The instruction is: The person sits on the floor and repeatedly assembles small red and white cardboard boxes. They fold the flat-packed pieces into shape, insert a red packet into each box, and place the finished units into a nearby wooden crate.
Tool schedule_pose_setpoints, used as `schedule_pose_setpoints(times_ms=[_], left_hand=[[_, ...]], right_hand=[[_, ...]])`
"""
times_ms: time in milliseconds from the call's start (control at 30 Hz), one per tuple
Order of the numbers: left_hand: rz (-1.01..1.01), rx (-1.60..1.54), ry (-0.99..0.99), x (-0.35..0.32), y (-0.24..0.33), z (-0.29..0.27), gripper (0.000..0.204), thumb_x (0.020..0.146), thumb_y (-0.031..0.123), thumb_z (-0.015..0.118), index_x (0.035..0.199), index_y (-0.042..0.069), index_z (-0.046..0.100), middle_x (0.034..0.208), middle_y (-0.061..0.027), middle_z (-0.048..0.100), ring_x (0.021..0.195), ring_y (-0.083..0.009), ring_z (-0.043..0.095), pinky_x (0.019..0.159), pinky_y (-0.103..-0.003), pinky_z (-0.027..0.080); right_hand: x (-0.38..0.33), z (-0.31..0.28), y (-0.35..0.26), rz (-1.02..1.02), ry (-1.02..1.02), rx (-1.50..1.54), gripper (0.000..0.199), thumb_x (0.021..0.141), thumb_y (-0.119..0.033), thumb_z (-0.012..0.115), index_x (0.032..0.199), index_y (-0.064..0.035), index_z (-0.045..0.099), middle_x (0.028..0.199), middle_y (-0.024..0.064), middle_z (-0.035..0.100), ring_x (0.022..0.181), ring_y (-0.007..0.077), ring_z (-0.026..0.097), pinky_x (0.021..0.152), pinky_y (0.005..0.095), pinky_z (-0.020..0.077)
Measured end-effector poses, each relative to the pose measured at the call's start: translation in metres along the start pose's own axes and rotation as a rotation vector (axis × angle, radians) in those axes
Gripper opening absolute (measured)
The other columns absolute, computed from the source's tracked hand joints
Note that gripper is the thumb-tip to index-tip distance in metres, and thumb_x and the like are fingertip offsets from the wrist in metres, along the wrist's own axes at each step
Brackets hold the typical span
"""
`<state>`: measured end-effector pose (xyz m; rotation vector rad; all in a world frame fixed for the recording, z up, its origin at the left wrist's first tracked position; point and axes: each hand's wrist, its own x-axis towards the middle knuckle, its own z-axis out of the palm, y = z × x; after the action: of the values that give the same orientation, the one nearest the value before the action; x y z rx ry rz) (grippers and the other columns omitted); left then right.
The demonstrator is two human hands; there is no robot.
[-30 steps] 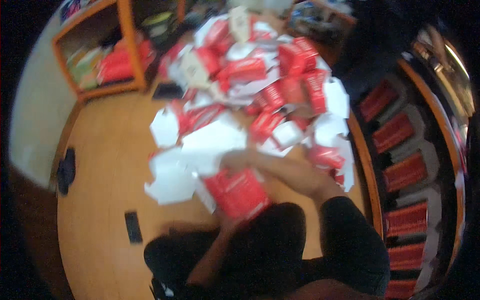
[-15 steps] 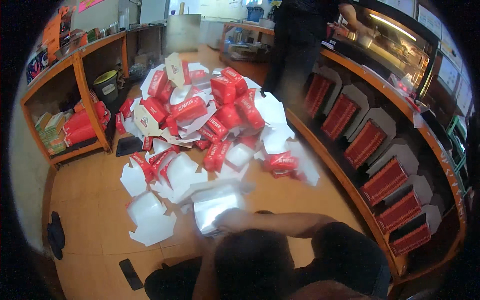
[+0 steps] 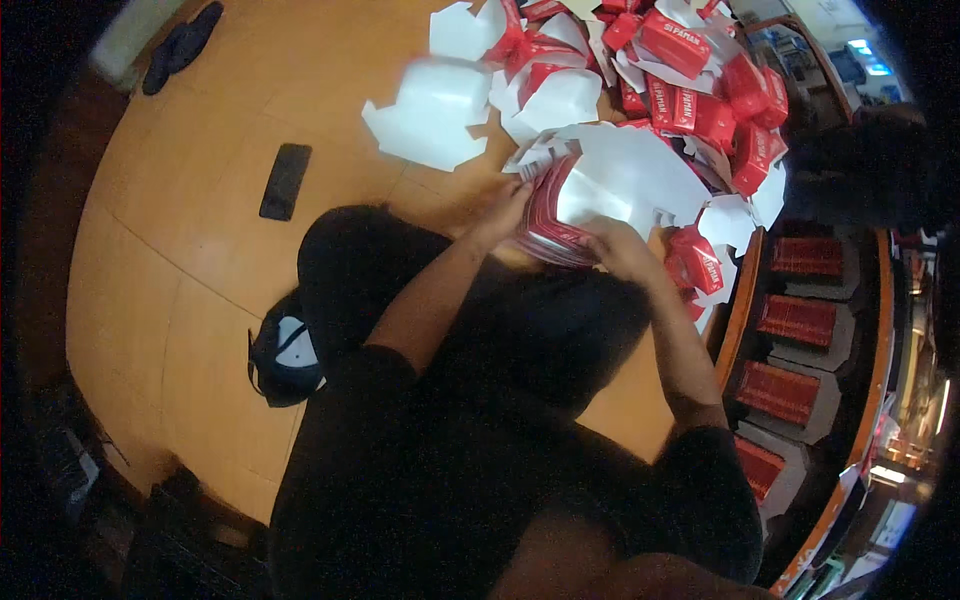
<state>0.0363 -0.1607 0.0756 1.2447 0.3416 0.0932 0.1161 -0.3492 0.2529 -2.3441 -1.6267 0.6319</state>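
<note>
— Hands first: left hand [image 3: 503, 208] and right hand [image 3: 612, 247] are both closed around one flat box blank [image 3: 600, 195], white inside, red outside, fingers curled over its lower edges. It sits dead centre, just above the person's lap.

— How far along does it look?

— Early to middling, I'd judge. That blank looks only partly shaped, walls lifting but nothing locked. At twelve to one o'clock a big heap of red-and-white cartons [image 3: 690, 80] lies jumbled on the wooden floor [image 3: 180, 250], and I can't tell which of those are finished. At three o'clock, shelf slots [image 3: 800, 320] already hold rows of red stacks, so some work looks banked.

— Anything in the way?

— Loose white blanks [image 3: 440, 110] at eleven o'clock crowd the hands. A dark phone [image 3: 286, 180] lies flat at ten o'clock, well apart. A dark cap [image 3: 285, 350] rests at nine, beside the knee. Dark footwear [image 3: 180, 45] sits far off at the top left. Nothing blocks the box itself.
</note>
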Motion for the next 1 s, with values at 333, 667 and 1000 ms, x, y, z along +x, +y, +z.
schedule_pose_setpoints(times_ms=[333, 667, 1000], left_hand=[[0.098, 0.027, 0.161, -0.004, 0.059, 0.021, 0.061, 0.095, 0.05, 0.054, 0.123, -0.004, 0.059, 0.118, -0.019, 0.064, 0.11, -0.0257, 0.06, 0.094, -0.037, 0.045], [-0.049, 0.243, 0.249, 0.023, 0.071, 0.032, 0.079, 0.086, 0.061, 0.058, 0.12, -0.01, 0.06, 0.117, -0.0287, 0.064, 0.115, -0.0395, 0.061, 0.097, -0.043, 0.047], [-0.052, 0.237, 0.206, 0.048, 0.048, 0.02, 0.068, 0.092, 0.053, 0.053, 0.117, -0.01, 0.059, 0.111, -0.0247, 0.066, 0.104, -0.0352, 0.063, 0.089, -0.041, 0.048]], right_hand=[[0.007, -0.004, 0.009, 0.055, -0.136, 0.034, 0.019, 0.09, -0.012, 0.059, 0.105, -0.0041, 0.068, 0.098, 0.0196, 0.066, 0.093, 0.0386, 0.063, 0.082, 0.0434, 0.0497], [-0.023, 0.012, 0.065, 0.617, 0.998, 0.175, 0.026, 0.089, -0.026, 0.069, 0.095, -0.0015, 0.065, 0.089, 0.0154, 0.067, 0.087, 0.021, 0.065, 0.077, 0.0341, 0.0497], [-0.025, 0.002, 0.071, 0.753, 0.689, -0.07, 0.028, 0.087, -0.031, 0.059, 0.094, -0.0044, 0.065, 0.087, 0.019, 0.069, 0.083, 0.0374, 0.067, 0.078, 0.0459, 0.0517]])
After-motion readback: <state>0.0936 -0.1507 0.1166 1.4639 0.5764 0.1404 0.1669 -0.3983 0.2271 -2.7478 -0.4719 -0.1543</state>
